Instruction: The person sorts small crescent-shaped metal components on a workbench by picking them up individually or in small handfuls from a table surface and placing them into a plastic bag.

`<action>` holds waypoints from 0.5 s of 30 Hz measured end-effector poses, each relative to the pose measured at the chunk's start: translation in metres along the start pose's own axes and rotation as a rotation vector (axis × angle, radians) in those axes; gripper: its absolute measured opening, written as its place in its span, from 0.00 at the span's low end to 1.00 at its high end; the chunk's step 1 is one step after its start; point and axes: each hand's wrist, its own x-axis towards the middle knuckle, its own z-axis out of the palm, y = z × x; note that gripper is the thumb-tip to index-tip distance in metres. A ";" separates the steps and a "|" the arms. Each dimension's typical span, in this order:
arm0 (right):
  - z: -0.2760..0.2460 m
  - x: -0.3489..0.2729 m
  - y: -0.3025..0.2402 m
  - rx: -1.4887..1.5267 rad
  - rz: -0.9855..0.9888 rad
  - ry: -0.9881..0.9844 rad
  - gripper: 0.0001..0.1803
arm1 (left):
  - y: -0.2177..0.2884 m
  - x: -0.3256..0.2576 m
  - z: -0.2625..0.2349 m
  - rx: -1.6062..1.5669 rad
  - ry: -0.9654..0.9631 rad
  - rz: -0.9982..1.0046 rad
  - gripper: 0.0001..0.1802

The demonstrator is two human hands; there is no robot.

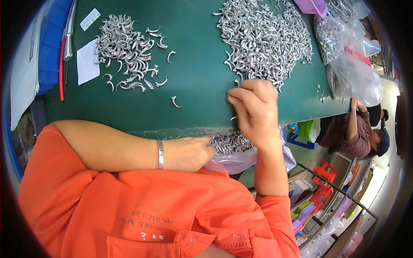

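Small curved silvery metal hooks lie on the green table in a large pile [266,43] at the far right and a smaller pile [129,51] at the left. Below the table's front edge, a clear plastic bag [234,162] holds many more hooks [232,144]. My left hand [191,152] is closed at the bag's left rim, gripping it. Over the table, by the large pile's near edge, my right hand [256,107] has its fingers curled together; whatever they hold is hidden. One loose hook [174,102] lies between the piles.
White paper [88,62] lies beside the small pile, with a red rod [62,71] and a blue bin [49,47] farther left. Filled plastic bags [355,77] and a purple tray [313,6] stand at the right. Beyond the table sits another person [357,133].
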 end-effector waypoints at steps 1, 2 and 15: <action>-0.007 -0.003 0.005 0.028 0.037 0.060 0.08 | -0.001 -0.001 0.000 -0.018 -0.006 -0.003 0.12; -0.017 -0.009 0.010 0.054 0.078 0.118 0.07 | 0.000 0.000 0.002 -0.040 -0.016 -0.005 0.13; -0.037 -0.071 -0.012 0.180 0.134 -0.071 0.19 | -0.002 -0.002 0.006 0.016 0.135 0.101 0.09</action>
